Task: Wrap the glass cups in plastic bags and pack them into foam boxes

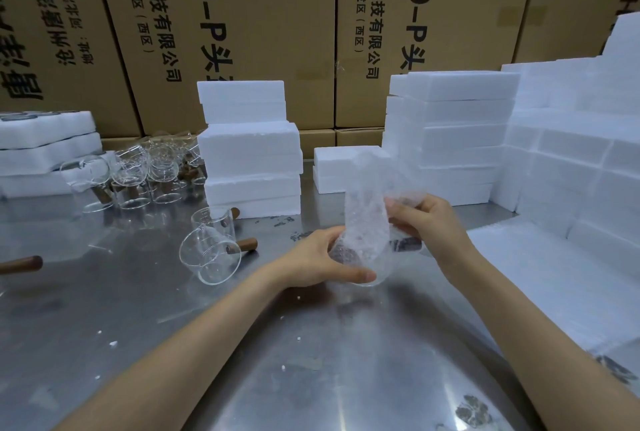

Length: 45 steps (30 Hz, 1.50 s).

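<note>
now | glass cup (363,257) in bubble bag (367,195) | left hand (325,257) grips cup | right hand (426,219) pinches bag

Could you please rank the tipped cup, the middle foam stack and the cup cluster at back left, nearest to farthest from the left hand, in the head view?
From the left hand:
1. Tipped cup, just to its left on the table.
2. Middle foam stack, behind it and upright.
3. Cup cluster, far back left, beside the foam trays.
</note>
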Motion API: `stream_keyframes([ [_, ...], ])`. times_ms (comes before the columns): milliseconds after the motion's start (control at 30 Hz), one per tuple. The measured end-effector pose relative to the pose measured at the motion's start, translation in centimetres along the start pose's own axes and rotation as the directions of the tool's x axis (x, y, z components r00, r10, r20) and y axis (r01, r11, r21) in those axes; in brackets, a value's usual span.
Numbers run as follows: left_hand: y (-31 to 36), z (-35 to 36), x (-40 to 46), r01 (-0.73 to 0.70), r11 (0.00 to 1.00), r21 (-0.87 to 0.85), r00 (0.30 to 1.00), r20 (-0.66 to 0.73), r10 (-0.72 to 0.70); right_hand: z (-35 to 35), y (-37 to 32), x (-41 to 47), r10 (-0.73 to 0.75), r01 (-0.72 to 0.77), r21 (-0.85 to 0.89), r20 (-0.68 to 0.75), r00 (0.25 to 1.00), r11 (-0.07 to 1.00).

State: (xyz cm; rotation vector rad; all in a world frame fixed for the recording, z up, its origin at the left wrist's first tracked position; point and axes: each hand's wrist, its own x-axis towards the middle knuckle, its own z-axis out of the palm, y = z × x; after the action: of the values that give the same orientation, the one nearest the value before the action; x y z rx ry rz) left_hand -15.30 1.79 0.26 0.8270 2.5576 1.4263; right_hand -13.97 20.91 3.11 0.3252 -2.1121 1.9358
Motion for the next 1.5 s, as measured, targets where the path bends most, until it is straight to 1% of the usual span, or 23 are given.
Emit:
stream_keyframes([
  [133, 0.0, 0.0, 0.0, 0.011, 0.999, 0.033, 1.000, -0.017, -0.010, 0.2, -0.3, -0.1, 0.059, -0.060, 0.016, 0.084, 0.995, 0.998],
  [300, -0.1, 0.2, 0.1, 0.020, 1.000, -0.004, 1.000, -0.016, -0.020, 0.4, -0.6, -0.6, 0.054, -0.054, -0.004, 0.183, 0.982, 0.999],
  [333, -0.1, 0.3, 0.1, 0.034, 0.998, -0.050, 0.999, -0.014, -0.035, 0.5, -0.6, -0.6, 0.052, -0.053, -0.003, 0.195, 0.979, 0.999],
  [433, 0.2, 0.4, 0.1, 0.030, 0.955, -0.294, 0.999, -0.014, -0.036, 0.8, -0.6, -0.8, 0.044, -0.041, -0.021, 0.221, 0.974, 0.999],
  [500, 0.3, 0.6, 0.1, 0.014, 0.927, -0.375, 1.000, -0.019, -0.023, 1.0, -0.6, -0.9, 0.046, -0.036, -0.047, 0.237, 0.970, 0.998],
  [600, 0.1, 0.9, 0.3, 0.033, 0.893, -0.450, 0.997, -0.052, -0.063, 1.3, -0.9, -1.1, 0.039, -0.021, -0.071, 0.261, 0.965, 0.997],
  [667, 0.0, 1.0, 0.4, 0.027, 0.883, -0.469, 0.996, -0.059, -0.062, 1.4, -1.0, -1.2, 0.063, -0.025, -0.145, 0.264, 0.962, 0.989],
  [733, -0.1, 1.0, 0.5, 0.013, 0.877, -0.481, 0.996, -0.068, -0.052, 1.5, -1.1, -1.3, 0.084, -0.036, -0.200, 0.238, 0.968, 0.979],
  [767, -0.2, 1.0, 0.5, 0.004, 0.873, -0.488, 0.996, -0.076, -0.047, 1.6, -1.3, -1.3, 0.074, -0.030, -0.204, 0.211, 0.975, 0.978],
  [833, -0.2, 1.0, 0.6, -0.006, 0.857, -0.515, 0.996, -0.079, -0.041, 1.3, -1.5, -1.2, 0.003, 0.030, -0.188, 0.173, 0.985, 0.982],
  [900, -0.1, 1.1, 0.6, -0.011, 0.846, -0.532, 0.996, -0.076, -0.035, 0.9, -1.5, -1.2, -0.057, 0.088, -0.169, 0.181, 0.982, 0.982],
  [967, -0.2, 1.0, 0.7, -0.040, 0.857, -0.513, 0.995, -0.094, -0.011, 0.6, -1.3, -1.2, -0.038, 0.074, -0.152, 0.227, 0.973, 0.986],
  [1033, -0.3, 0.8, 0.7, -0.075, 0.892, -0.445, 0.993, -0.117, 0.026, 0.5, -0.9, -1.1, 0.002, 0.041, -0.149, 0.276, 0.961, 0.988],
  [1167, -0.5, 0.6, 0.8, -0.084, 0.953, -0.293, 0.982, -0.186, 0.029, 0.5, -0.6, -0.9, 0.007, 0.066, -0.218, 0.317, 0.948, 0.974],
  [1200, -0.6, 0.6, 0.8, -0.082, 0.956, -0.281, 0.985, -0.171, 0.034, 0.7, -0.7, -0.9, 0.011, 0.063, -0.224, 0.318, 0.948, 0.972],
  [1300, -0.4, 0.2, 0.2, -0.060, 0.969, -0.238, 0.997, -0.070, 0.045, 1.1, -0.6, -1.0, 0.034, 0.048, -0.263, 0.299, 0.954, 0.964],
  [1333, -0.4, 0.2, 0.0, -0.065, 0.973, -0.220, 0.997, -0.054, 0.054, 1.2, -0.6, -1.0, 0.036, 0.054, -0.291, 0.297, 0.954, 0.955],
  [1367, -0.3, 0.3, -0.1, -0.076, 0.977, -0.197, 0.996, -0.068, 0.063, 1.2, -0.6, -1.1, 0.031, 0.073, -0.337, 0.293, 0.956, 0.939],
  [1433, 0.1, 0.6, -0.5, -0.139, 0.985, -0.102, 0.975, -0.185, 0.119, 1.3, -0.6, -1.2, 0.015, 0.130, -0.475, 0.289, 0.957, 0.870],
  [1500, 0.7, 0.7, -0.9, -0.240, 0.969, 0.065, 0.908, -0.338, 0.247, 1.4, -0.6, -1.3, -0.009, 0.186, -0.580, 0.295, 0.956, 0.793],
])
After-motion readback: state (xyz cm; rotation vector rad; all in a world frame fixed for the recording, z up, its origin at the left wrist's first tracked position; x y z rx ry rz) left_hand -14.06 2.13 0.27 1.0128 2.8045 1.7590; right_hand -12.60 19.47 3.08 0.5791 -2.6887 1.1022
